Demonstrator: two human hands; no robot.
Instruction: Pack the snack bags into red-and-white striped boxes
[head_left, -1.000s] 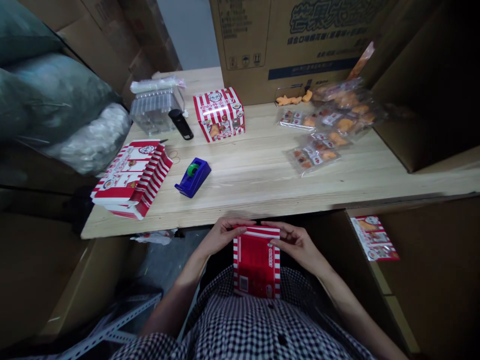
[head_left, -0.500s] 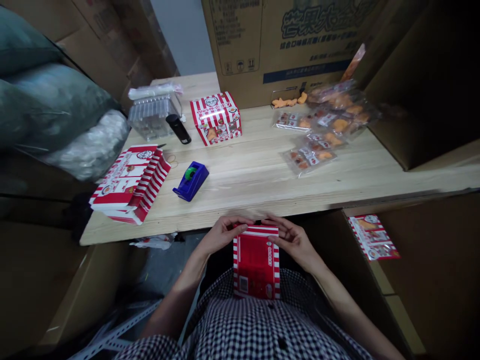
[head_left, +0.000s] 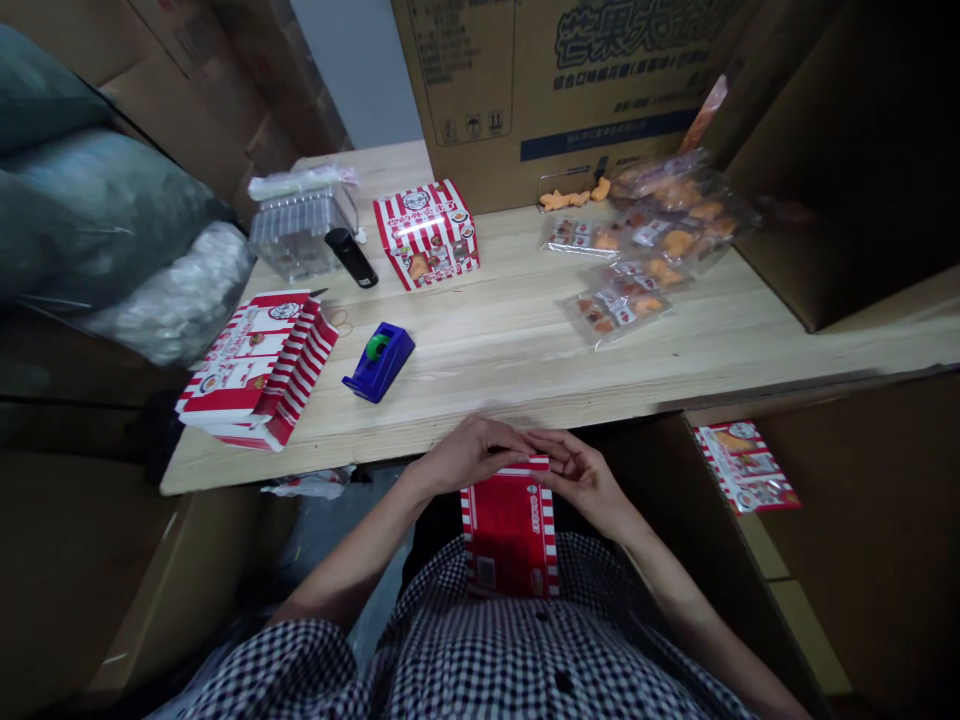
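A flat red printed packet with white-striped edges (head_left: 510, 535) stands against my checked shirt, below the table's front edge. My left hand (head_left: 480, 452) is closed on its top edge, fingers bent over and hiding part of it. On the top right corner, my right hand (head_left: 581, 480) pinches the same packet between thumb and fingers. Both hands' fingertips meet near the top right. Whether the packet's top is open or sealed I cannot make out.
On the wooden table (head_left: 480, 350) are a blue tape dispenser (head_left: 380, 362), a stack of striped cartons (head_left: 255, 365), an assembled striped box (head_left: 426, 235), a black cylinder (head_left: 351, 257), a clear plastic container (head_left: 292, 235) and several clear snack packs (head_left: 619, 310). A similar packet (head_left: 746, 465) lies in a carton at right.
My left hand has slid right along the packet's top edge, coming up against my right hand. The right hand stays at the top right corner. The view has shifted slightly.
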